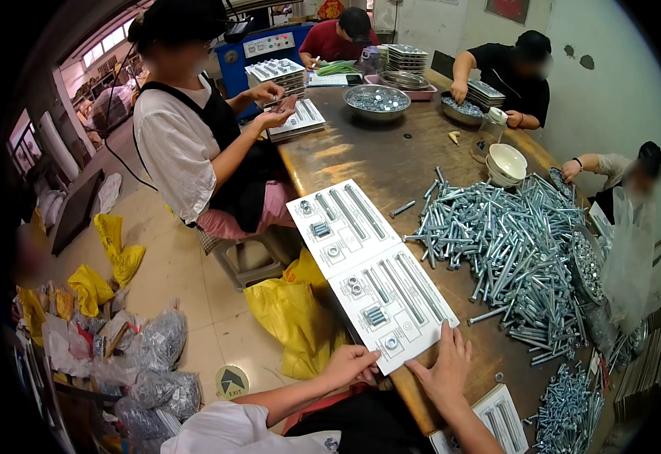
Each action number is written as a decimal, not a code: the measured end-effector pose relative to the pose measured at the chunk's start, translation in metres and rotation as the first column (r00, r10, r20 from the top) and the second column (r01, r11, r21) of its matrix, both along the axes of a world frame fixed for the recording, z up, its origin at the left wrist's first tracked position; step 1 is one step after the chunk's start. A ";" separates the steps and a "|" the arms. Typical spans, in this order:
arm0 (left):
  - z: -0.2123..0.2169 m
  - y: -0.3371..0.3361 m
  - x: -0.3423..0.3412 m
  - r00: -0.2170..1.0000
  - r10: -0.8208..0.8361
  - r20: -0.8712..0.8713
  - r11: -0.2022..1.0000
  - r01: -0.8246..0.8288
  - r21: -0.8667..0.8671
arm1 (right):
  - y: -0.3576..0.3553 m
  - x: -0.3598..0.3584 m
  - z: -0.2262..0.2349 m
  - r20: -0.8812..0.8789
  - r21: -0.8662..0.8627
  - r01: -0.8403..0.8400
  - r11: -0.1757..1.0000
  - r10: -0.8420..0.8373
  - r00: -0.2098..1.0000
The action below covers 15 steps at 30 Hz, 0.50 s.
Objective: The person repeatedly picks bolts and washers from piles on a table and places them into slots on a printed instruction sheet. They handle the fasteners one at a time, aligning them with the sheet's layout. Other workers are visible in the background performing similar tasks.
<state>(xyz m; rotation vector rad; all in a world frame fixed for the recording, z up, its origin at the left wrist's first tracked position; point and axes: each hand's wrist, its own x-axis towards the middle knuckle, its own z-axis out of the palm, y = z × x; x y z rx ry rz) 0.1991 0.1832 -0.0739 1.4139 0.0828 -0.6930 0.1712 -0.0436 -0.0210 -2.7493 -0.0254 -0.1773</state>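
Two white cardboard cards lie side by side at the table's left edge. The near card and the far card each carry long bolts, short bolts, nuts and washers set on printed outlines. My left hand curls its fingers around the near card's lower left corner, which juts over the table edge. My right hand lies flat with fingers spread on the card's near right edge, holding nothing.
A big heap of long silver bolts fills the table to the right, with smaller screws and another card near me. White bowls and a metal bowl of nuts stand farther off. Several co-workers sit around the brown table. Yellow bags lie on the floor.
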 end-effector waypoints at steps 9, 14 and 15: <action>-0.002 0.057 0.070 0.979 0.166 0.122 0.986 -0.166 -0.005 | 0.066 0.071 -0.014 0.120 0.052 0.002 0.999 -0.008 0.993; 0.000 0.082 0.110 0.940 0.269 0.211 0.961 -0.278 0.013 | 0.100 0.115 -0.018 0.167 0.085 0.016 0.996 -0.030 0.986; -0.002 0.087 0.119 0.932 0.289 0.220 0.955 -0.297 0.004 | 0.105 0.123 -0.018 0.168 0.087 0.021 0.996 -0.035 0.985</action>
